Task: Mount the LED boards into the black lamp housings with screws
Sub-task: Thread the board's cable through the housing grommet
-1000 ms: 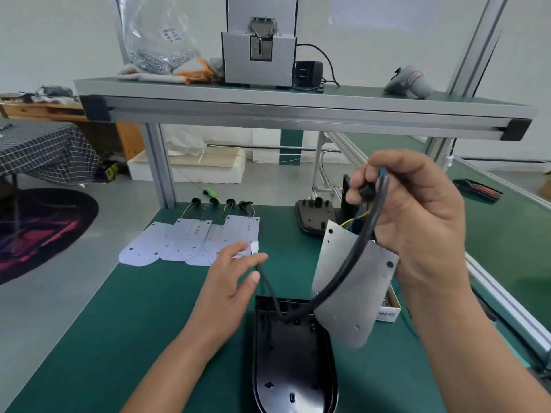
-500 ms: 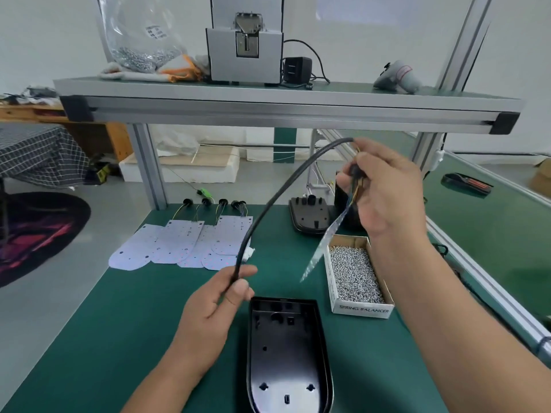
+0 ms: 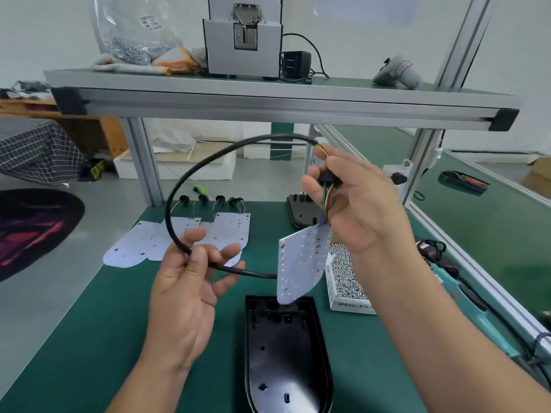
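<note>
The person's right hand [image 3: 360, 204] is raised above the middle of the green tabletop [image 3: 98, 323], thumb and fingers pinching a black grommet [image 3: 328, 177]. Blue and yellow wires [image 3: 325, 201] run down from the grommet to a white LED board [image 3: 301, 263]. The board hangs tilted in the air, and its lower tip is just above the far end of the black lamp housing [image 3: 286, 356].

That housing lies open side up on the tabletop, close to the near edge and between the two forearms.

The left hand [image 3: 187, 287] is held palm up over the tabletop, left of the housing. Its thumb and forefinger grasp a black cable [image 3: 190, 180] while the other fingers spread loosely. The cable arcs up from this hand and over to the top of the right hand. Its other end passes behind the hanging board.

A box of screws [image 3: 346, 278] sits toward the right edge, just beside the housing. Spare LED boards [image 3: 143, 242] lie overlapping near the far left corner. A second housing [image 3: 298, 211] rests by the far edge, partly hidden behind the right hand.
</note>
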`<action>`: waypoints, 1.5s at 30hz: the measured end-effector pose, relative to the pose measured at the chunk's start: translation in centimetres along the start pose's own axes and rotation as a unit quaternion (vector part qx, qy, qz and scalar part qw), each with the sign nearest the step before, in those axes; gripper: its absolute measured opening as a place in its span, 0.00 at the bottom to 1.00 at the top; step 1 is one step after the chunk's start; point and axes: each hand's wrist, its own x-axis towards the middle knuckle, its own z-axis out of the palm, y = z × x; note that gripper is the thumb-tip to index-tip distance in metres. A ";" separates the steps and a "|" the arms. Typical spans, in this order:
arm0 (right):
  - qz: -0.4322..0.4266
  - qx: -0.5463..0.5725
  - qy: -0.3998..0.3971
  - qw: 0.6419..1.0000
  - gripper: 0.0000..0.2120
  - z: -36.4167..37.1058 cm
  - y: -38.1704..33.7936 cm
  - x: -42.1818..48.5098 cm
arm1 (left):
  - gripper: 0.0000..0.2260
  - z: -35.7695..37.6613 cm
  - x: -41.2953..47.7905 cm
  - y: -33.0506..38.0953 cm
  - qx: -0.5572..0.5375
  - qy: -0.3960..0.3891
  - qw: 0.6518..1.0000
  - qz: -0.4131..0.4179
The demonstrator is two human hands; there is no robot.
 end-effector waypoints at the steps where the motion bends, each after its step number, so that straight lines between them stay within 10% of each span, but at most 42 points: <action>1: 0.012 0.013 -0.012 1.000 0.09 0.6 -0.3 -0.1 | 0.11 0.1 0.0 0.0 -0.028 -0.003 0.999 -0.028; 18: 0.073 0.089 0.158 0.981 0.10 -2.3 7.6 -1.3 | 0.10 -0.1 -1.3 0.4 -0.031 -0.157 0.949 -0.272; 37: 0.078 -0.128 0.010 0.989 0.05 -2.9 10.2 -0.7 | 0.09 -0.2 -0.6 -0.4 0.138 -0.088 0.957 -0.239; 45: 0.032 -0.652 -0.171 0.738 0.24 -9.7 5.7 -4.9 | 0.06 -1.6 0.3 0.4 0.084 -0.036 0.966 -0.242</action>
